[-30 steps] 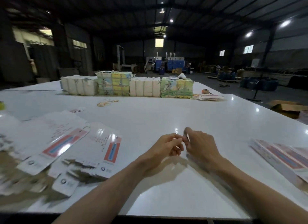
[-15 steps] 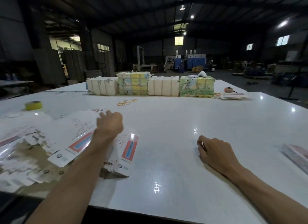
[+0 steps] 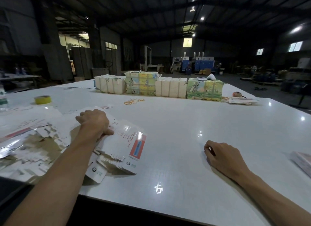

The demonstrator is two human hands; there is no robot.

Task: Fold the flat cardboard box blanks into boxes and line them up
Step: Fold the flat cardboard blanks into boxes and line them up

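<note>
On the left side of the wide white worktop [image 3: 185, 121] lies the fanned pile of flat white cardboard box blanks [image 3: 117, 151], each with a red and blue printed panel. The top blank [image 3: 129, 140] sits askew with its near corner overhanging the ones below. My left hand [image 3: 94, 123] lies knuckles-up on the far part of this pile. Its fingers are bent down onto the card and its thumb is against the edge of the top blank. Whether it has pinched a sheet I cannot tell. My right hand [image 3: 223, 156] rests well apart on bare worktop, loosely curled, with nothing visible in it.

I judge these blanks light and thin, stiff when flat but ready to bend at their creases. The glossy face catches the light, so they will likely slip over one another. I would take one by its long free edge, thumb beneath, and keep off the small end tabs.

The blanks in the pile are too many and too overlapped to count. A second flat stack [image 3: 303, 160] shows at the right edge. At the far end four wrapped bundles [image 3: 170, 89] stand in a row, two plain white and two colourfully printed. There is one yellow tape roll [image 3: 42, 99] and a scatter of several rubber bands [image 3: 133, 101]. I see no folded box.
</note>
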